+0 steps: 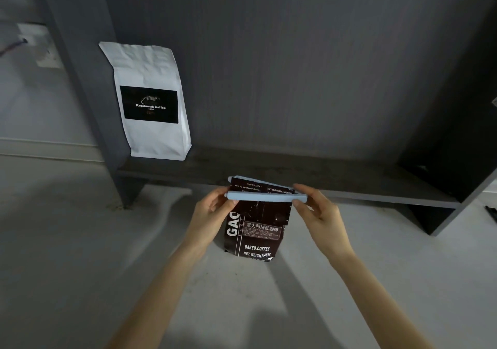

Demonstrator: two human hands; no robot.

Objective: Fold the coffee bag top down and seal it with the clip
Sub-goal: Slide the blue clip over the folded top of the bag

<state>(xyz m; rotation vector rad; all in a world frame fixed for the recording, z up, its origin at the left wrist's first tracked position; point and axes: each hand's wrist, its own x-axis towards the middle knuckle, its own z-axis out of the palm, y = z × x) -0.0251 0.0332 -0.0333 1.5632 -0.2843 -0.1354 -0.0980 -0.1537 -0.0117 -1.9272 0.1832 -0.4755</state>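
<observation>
Clip goes across the folded coffee bag (252, 230), in front of the dark shelf (269, 168).
My left hand (212, 211) and right hand (317, 208) pinch opposite ends of the pale blue clip (262, 197), lying left-right across the upright bag's folded top.

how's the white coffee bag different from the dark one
The white coffee bag stands on the shelf, untouched; the dark coffee bag is held between both hands. The white bag's top is unfolded with no clip; the dark bag's top is folded under a pale blue clip. Both are printed coffee bags.
</observation>
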